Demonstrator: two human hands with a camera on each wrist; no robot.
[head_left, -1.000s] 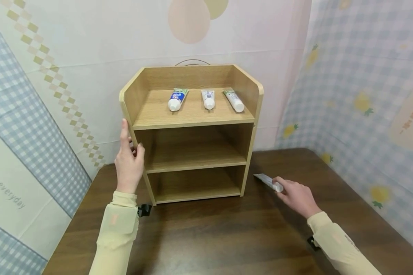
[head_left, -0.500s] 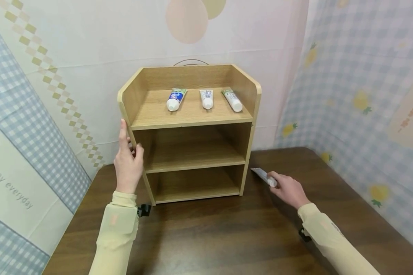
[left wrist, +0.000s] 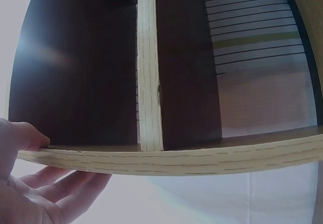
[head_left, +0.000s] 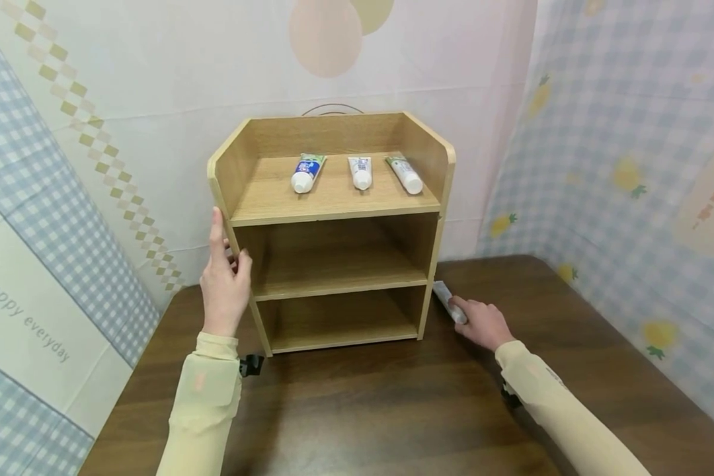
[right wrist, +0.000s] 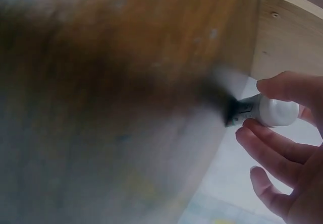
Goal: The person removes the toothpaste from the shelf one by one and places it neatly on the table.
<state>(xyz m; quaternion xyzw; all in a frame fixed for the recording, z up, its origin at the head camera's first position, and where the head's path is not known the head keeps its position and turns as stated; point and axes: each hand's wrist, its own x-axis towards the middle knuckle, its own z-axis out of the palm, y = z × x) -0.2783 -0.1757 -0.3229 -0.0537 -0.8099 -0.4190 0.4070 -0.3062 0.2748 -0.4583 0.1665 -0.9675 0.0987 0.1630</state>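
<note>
My left hand (head_left: 225, 291) holds the left side panel of a wooden shelf (head_left: 333, 217); in the left wrist view the thumb (left wrist: 31, 135) lies inside the panel and the fingers (left wrist: 81, 191) outside it. Low beside the shelf's right side, my right hand (head_left: 483, 324) pinches a white toothpaste tube (head_left: 446, 299) near its capped end. The tube's flat end points away, close to the shelf's right panel. In the right wrist view, its white cap (right wrist: 282, 113) sits between thumb and fingers. Whether the tube touches the table is unclear.
Three more tubes lie on the top board, caps forward: a blue-labelled one (head_left: 307, 173), a small white one (head_left: 361, 173) and a white-and-green one (head_left: 406, 176). A dark wooden table (head_left: 357, 410) carries the shelf. Patterned cloth (head_left: 619, 132) hangs behind and at both sides.
My right hand has carried the toothpaste tube leftward, nearer the shelf's right side, and the tube has swung to point more directly away. My left hand stays on the panel.
</note>
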